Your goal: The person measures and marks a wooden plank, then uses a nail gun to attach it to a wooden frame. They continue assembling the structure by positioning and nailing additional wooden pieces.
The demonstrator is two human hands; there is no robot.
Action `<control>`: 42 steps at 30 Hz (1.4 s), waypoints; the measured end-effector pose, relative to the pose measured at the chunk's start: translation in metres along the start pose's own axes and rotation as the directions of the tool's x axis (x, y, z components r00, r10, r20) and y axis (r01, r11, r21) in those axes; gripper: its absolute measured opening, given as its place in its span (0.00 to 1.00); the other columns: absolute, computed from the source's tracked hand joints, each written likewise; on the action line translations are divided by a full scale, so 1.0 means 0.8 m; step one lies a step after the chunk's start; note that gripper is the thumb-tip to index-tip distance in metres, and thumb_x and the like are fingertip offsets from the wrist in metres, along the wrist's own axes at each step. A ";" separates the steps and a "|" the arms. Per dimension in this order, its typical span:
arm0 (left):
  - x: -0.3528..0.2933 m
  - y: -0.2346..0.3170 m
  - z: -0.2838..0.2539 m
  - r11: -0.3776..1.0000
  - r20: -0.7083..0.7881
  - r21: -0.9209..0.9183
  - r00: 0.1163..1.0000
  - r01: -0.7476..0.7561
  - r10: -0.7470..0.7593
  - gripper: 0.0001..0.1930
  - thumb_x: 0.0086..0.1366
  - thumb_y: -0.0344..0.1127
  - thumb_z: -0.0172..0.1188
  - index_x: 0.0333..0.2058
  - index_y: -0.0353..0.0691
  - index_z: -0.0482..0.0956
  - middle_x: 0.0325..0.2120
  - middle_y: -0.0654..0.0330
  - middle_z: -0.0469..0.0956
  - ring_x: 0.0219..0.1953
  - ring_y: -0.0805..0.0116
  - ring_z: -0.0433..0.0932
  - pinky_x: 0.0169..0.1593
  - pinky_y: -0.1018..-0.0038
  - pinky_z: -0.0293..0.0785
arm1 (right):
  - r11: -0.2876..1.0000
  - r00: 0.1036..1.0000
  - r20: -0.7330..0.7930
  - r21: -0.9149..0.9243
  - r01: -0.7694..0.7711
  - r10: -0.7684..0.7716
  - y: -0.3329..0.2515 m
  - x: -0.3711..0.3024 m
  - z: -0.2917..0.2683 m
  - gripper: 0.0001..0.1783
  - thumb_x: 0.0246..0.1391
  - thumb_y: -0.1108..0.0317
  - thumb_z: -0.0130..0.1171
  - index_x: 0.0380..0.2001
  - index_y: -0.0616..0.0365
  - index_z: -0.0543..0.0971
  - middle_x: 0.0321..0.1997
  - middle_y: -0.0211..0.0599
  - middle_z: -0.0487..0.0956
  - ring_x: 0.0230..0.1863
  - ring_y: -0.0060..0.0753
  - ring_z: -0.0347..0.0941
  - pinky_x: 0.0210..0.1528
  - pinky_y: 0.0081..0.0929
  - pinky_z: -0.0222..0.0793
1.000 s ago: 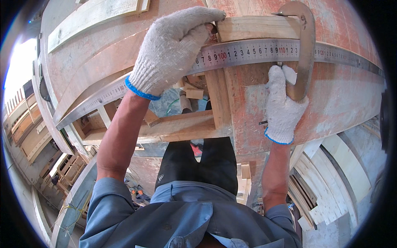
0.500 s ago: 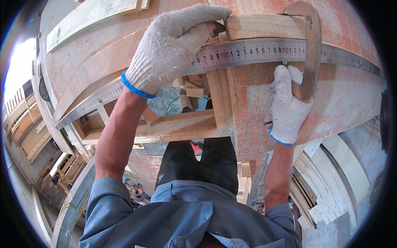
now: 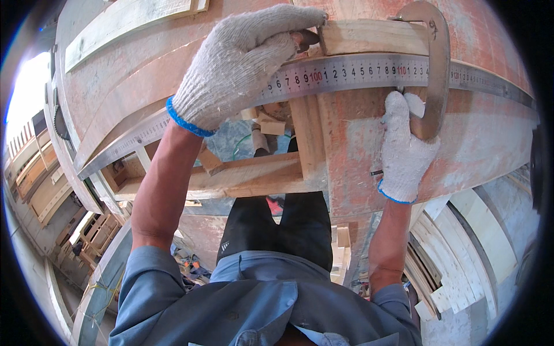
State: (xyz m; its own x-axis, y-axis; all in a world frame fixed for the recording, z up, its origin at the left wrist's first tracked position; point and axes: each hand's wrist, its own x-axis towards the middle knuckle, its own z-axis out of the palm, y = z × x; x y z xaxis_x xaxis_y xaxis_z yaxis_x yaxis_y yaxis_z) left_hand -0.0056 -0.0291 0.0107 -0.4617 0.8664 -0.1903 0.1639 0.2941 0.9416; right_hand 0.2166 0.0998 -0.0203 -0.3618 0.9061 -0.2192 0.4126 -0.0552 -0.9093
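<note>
No packages, labels, signs or screens show here (only bare timber and tools).

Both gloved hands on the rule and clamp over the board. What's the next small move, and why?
Probably press the steel rule flat with the left hand and snug the metal clamp with the right hand. The rule lies across the wooden block and under the clamp's frame, while the right hand's fingers sit at the clamp's lower end, so fixing it before reading seems sensible.
</note>
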 end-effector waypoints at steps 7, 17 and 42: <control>0.002 -0.003 -0.002 1.000 0.028 -0.004 0.999 -0.021 0.021 0.21 0.72 0.26 0.51 0.62 0.41 0.77 0.52 0.52 0.83 0.55 0.62 0.83 0.59 0.67 0.81 | 1.000 0.998 0.054 0.017 0.015 -0.016 0.008 0.006 -0.009 0.11 0.63 0.65 0.68 0.41 0.64 0.84 0.32 0.28 0.84 0.32 0.15 0.75 0.34 0.22 0.72; 0.002 -0.013 -0.005 0.960 0.066 -0.280 0.998 -0.002 0.021 0.26 0.74 0.35 0.54 0.67 0.34 0.68 0.63 0.45 0.73 0.62 0.51 0.77 0.64 0.59 0.76 | 1.000 0.996 0.086 -0.024 -0.006 0.009 0.005 0.008 -0.012 0.11 0.63 0.65 0.68 0.39 0.64 0.85 0.31 0.26 0.83 0.30 0.15 0.73 0.33 0.22 0.71; 0.004 -0.012 -0.007 0.959 0.114 -0.283 0.993 0.011 0.023 0.26 0.75 0.34 0.54 0.68 0.33 0.66 0.65 0.44 0.70 0.67 0.52 0.71 0.68 0.59 0.72 | 0.995 0.995 0.021 0.001 0.102 -0.102 0.016 0.005 -0.003 0.13 0.63 0.64 0.68 0.43 0.63 0.81 0.29 0.27 0.78 0.27 0.16 0.72 0.29 0.20 0.68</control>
State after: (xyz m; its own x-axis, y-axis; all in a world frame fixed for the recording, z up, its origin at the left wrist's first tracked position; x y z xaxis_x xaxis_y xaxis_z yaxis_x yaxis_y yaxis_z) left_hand -0.0133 -0.0310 0.0028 -0.3553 0.9133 -0.1993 -0.0943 0.1771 0.9797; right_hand 0.2226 0.1038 -0.0322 -0.4193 0.8981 -0.1326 0.3729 0.0372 -0.9271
